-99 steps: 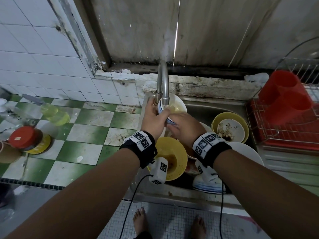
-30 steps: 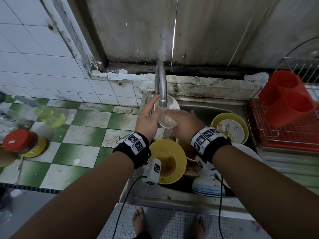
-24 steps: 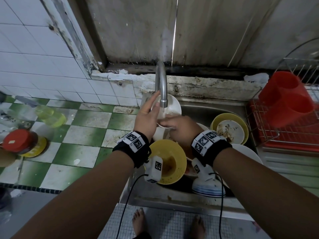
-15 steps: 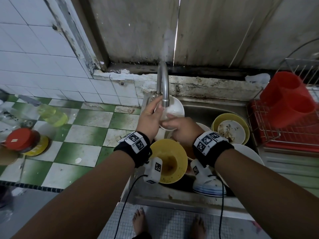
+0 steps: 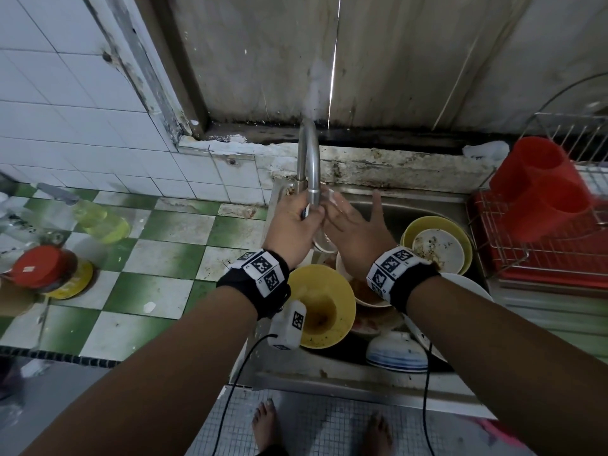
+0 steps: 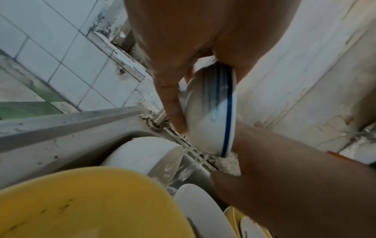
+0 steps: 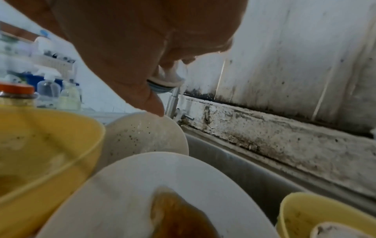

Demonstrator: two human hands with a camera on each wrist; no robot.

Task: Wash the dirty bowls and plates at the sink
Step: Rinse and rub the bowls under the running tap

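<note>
A small white bowl (image 5: 324,243) with a blue rim stripe (image 6: 211,116) is tipped on its side under the curved steel tap (image 5: 309,172), and water runs off it into the sink (image 5: 424,209). My left hand (image 5: 294,220) grips it by the rim and outer wall. My right hand (image 5: 353,223) lies against the bowl's open side with its fingers straight and spread. In the right wrist view only the bowl's foot (image 7: 164,83) shows past the palm. Dirty dishes fill the sink below: a yellow bowl (image 5: 322,307) and a white plate with brown sauce (image 7: 142,185).
A yellow bowl holding a dirty white dish (image 5: 437,245) sits at the sink's right, with an overturned blue-striped bowl (image 5: 394,353) in front. A wire rack (image 5: 559,258) with red cups (image 5: 539,192) stands at the right. Bottles (image 5: 98,218) and a red-lidded jar (image 5: 39,268) occupy the checkered counter.
The bowl has turned further onto its side under the tap. My right hand's fingers, earlier bent over the bowl, are now straight and fanned out. The left hand keeps its grip.
</note>
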